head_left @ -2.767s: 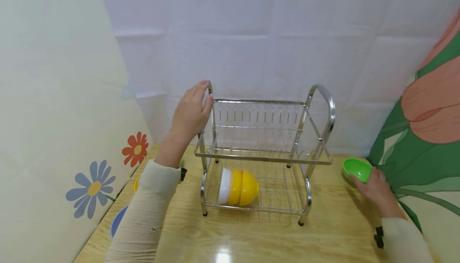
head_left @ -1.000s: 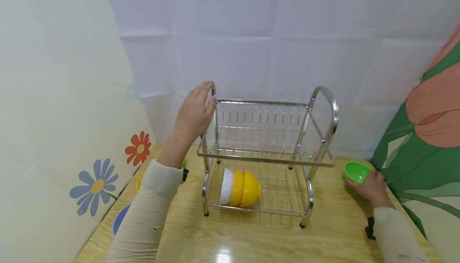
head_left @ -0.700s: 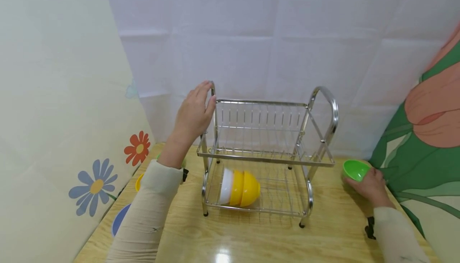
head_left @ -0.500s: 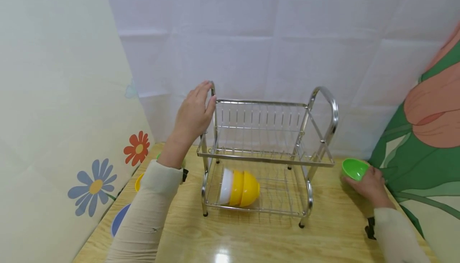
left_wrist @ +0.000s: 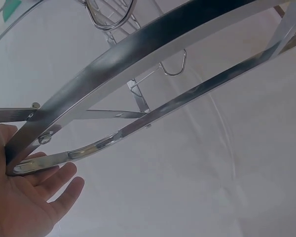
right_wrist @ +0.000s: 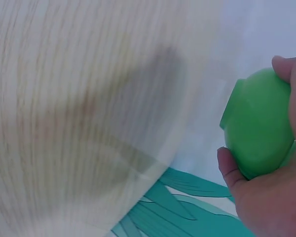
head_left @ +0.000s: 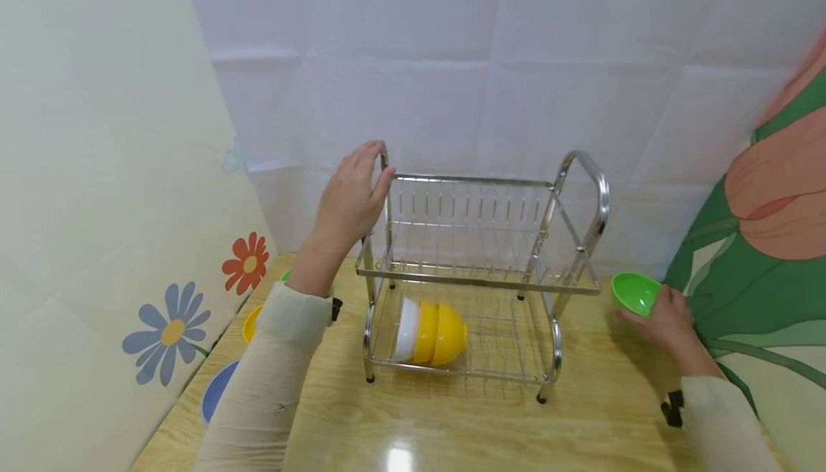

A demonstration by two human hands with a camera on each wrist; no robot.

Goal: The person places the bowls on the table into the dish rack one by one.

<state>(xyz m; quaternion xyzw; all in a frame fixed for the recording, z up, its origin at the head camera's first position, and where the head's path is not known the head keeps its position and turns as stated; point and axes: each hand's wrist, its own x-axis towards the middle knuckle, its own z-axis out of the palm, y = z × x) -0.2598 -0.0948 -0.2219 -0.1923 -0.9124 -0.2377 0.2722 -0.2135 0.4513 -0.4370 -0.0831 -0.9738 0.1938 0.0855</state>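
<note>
A two-tier chrome dish rack [head_left: 477,282] stands on the wooden table. My left hand [head_left: 348,196] rests on its left side handle, fingers mostly extended; the left wrist view shows the bent metal tube against the palm. To the right of the rack, my right hand [head_left: 667,321] grips a green bowl [head_left: 635,293] between thumb and fingers. In the right wrist view, the green bowl [right_wrist: 261,123] shows its underside, apart from the table and its shadow. On the lower tier, a white bowl [head_left: 406,330] and yellow bowls [head_left: 448,334] lie nested on their sides.
Left of the rack, partly behind the left arm, are a blue dish [head_left: 216,389], a yellow item [head_left: 250,325] and a sliver of something green [head_left: 287,275]. White cloth [head_left: 439,63] hangs behind the rack. Flower-printed panels border both sides of the table [head_left: 464,429].
The right hand has lifted the green bowl slightly and tipped it, so more of its inside faces the head camera. The left hand stays on the rack handle, its thumb shifted a little.
</note>
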